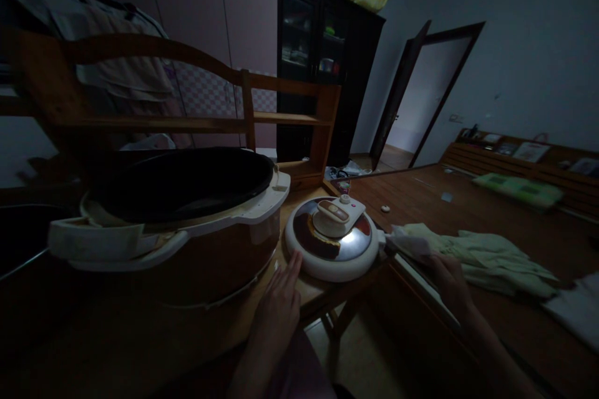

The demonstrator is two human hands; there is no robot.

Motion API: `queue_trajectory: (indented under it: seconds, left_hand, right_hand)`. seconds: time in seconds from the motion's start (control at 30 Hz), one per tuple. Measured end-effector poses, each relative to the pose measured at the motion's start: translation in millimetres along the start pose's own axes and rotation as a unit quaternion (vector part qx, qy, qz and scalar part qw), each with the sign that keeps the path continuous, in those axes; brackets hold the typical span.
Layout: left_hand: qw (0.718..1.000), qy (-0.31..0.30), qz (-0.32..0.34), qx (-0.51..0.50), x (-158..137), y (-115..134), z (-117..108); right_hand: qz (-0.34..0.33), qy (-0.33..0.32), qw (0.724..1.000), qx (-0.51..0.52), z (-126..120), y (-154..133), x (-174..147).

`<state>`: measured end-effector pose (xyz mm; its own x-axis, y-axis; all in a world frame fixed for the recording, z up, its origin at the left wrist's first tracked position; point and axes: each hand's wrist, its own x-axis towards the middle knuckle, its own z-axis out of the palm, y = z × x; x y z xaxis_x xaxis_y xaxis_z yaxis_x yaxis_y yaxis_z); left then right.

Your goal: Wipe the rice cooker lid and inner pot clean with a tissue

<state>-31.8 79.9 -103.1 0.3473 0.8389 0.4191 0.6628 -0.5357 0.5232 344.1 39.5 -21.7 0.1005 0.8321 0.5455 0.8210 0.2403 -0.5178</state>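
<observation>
A pressure cooker lid (pixel 344 238) with a pale rim and a shiny metal top rests on the wooden desk (pixel 309 299). My left hand (pixel 279 302) is at its near left edge, fingers stretched out, with the fingertips at the rim. Off to the lid's right, my right hand (pixel 447 277) is closed on a whitish cloth (pixel 412 242), whose far end lies close to the lid's side; whether they touch I cannot tell. On the left stands the cooker body (pixel 224 249) with its top uncovered and a dark inner pot (pixel 196 184) in it.
A wooden rack (pixel 330 137) rises behind the cooker. At right is a wide brown surface (pixel 397 193) with a crumpled pale green garment (pixel 496 259) and a green checked item (pixel 519 190). A small round white item (pixel 385 209) lies near the lid.
</observation>
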Motion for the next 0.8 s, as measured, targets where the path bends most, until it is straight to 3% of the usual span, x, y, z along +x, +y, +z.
queue_trajectory:
  seconds: [0.07, 0.17, 0.37, 0.47, 0.67, 0.8]
  left_hand:
    - [1.000, -0.001, 0.001, -0.001, 0, -1, 1]
    - [1.000, 0.005, 0.002, -0.002, 0, -3, 3]
    - [1.000, 0.010, 0.014, -0.001, 0, -4, 3]
    - [1.000, 0.007, 0.013, 0.000, 0, -4, 2]
    - [1.000, 0.008, 0.007, -0.003, 0, -5, 3]
    - [1.000, 0.009, 0.008, -0.013, 0, -6, 4]
  right_hand:
    - [0.027, 0.007, 1.000, -0.013, -3, -3, 6]
    - [0.013, -0.025, 1.000, -0.012, 12, -18, 18]
    - [-0.165, -0.145, 0.975, -0.031, 62, -44, 36]
    - [-0.190, -0.146, 0.969, -0.064, 74, -42, 36]
    - [-0.181, -0.153, 0.971, -0.039, 58, -35, 24]
    - [-0.136, -0.127, 0.982, -0.006, 38, -26, 11]
